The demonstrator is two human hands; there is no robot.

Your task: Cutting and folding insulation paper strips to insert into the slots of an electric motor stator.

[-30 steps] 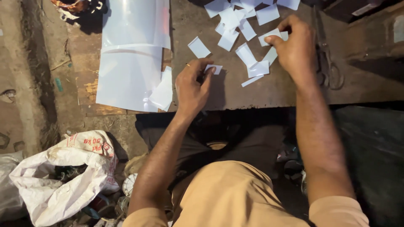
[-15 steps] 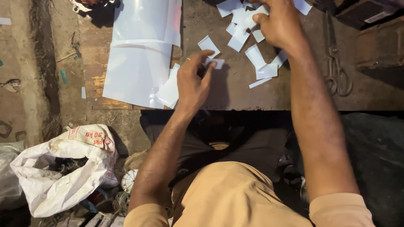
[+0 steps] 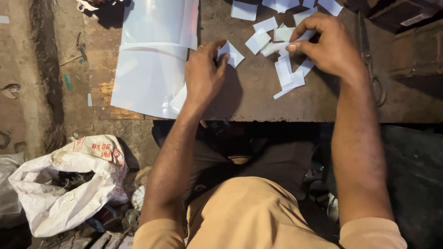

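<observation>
We were sorting slips on the tabletop: our left hand pinched a small stack beside the white sheet, our right hand gripped one slip over the loose pile. Adding it to the stack would need careful alignment.

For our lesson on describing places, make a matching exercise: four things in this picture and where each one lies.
Things:
1. large white sheet
2. scissors
3. white sack
4. small paper slip

Places:
A. on the ground, lower left
B. under the left hand's fingertips
C. left end of the bench
D. beyond the right hand, at the right

Pairs: 1-C, 2-D, 3-A, 4-B
</observation>
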